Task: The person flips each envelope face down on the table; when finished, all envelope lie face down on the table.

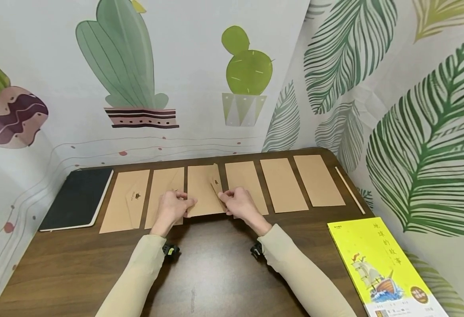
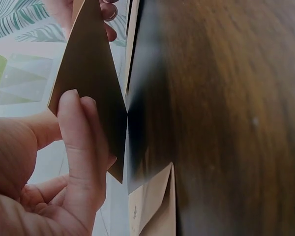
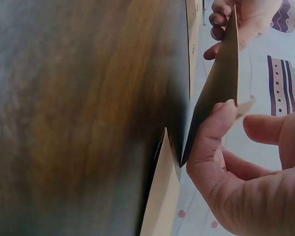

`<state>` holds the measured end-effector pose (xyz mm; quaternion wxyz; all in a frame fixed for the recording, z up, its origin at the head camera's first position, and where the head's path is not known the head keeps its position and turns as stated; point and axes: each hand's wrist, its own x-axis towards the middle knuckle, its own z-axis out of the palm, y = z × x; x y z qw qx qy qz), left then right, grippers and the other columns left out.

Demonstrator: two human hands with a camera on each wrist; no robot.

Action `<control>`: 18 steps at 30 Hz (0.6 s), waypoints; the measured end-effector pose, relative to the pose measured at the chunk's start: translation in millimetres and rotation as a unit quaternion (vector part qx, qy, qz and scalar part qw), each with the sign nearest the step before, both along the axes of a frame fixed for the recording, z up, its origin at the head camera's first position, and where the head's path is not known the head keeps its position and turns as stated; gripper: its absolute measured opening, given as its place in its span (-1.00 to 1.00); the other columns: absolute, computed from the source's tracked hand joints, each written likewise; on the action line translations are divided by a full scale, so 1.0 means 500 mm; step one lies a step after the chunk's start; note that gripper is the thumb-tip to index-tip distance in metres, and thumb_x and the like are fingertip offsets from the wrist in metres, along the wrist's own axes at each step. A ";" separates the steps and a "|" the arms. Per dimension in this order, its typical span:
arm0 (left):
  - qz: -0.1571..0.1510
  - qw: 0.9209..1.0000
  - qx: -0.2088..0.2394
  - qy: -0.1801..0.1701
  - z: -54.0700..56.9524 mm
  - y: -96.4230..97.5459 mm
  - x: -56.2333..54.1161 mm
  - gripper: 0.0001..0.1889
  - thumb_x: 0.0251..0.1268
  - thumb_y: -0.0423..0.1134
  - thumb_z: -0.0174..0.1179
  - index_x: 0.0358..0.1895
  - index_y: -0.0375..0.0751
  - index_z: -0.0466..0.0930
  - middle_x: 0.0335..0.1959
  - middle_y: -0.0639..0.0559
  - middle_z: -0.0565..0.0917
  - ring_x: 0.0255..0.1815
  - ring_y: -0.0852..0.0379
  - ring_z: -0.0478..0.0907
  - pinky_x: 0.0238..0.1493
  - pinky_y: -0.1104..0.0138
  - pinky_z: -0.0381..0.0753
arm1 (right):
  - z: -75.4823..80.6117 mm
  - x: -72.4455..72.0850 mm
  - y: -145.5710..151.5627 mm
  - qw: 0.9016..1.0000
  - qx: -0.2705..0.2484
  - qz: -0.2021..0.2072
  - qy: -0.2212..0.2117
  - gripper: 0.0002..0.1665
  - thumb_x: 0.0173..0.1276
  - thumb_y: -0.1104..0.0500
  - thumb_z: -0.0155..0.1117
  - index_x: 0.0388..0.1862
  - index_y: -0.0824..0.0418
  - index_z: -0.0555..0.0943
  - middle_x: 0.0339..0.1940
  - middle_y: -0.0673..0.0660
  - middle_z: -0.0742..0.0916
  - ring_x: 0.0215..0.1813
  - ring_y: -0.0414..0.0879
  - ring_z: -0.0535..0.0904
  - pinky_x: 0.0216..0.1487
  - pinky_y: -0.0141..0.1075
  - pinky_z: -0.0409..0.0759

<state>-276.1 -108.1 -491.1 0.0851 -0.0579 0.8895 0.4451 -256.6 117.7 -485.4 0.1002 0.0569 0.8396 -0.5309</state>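
Observation:
A brown kraft paper envelope [image 1: 203, 189] is third from the left in a row, its near edge lifted off the table. My left hand [image 1: 174, 206] pinches its near-left corner, fingers beneath; the left wrist view shows the fingers against the envelope's underside [image 2: 88, 64]. At the near-right side, my right hand [image 1: 240, 203] holds the edge by the raised flap [image 1: 215, 182], which bears a small dark crown print. The right wrist view shows fingers under the envelope [image 3: 220, 81] and the thumb on the flap side. The lifted paper hides part of the grip.
Similar envelopes flank it, including a crown-printed one [image 1: 122, 202] at left and plain ones [image 1: 284, 185] at right. A black notebook [image 1: 79, 198] lies far left. A thin stick [image 1: 350, 190] lies along the right edge, with a yellow book [image 1: 378, 259] nearer. Patterned cloth hangs behind the table [image 1: 204, 273].

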 end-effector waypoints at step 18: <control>-0.010 1.000 0.003 -0.010 -0.004 0.010 0.004 -0.50 0.41 -0.10 0.47 0.20 -0.44 0.72 -0.03 -0.36 0.86 -0.67 0.28 0.69 -0.55 0.43 0.60 | 0.001 -0.008 -0.008 1.000 0.015 -0.002 -0.007 -0.53 0.43 0.19 0.49 0.22 0.35 0.61 -0.39 0.00 0.65 -0.59 -0.21 0.54 -0.65 -0.41 0.44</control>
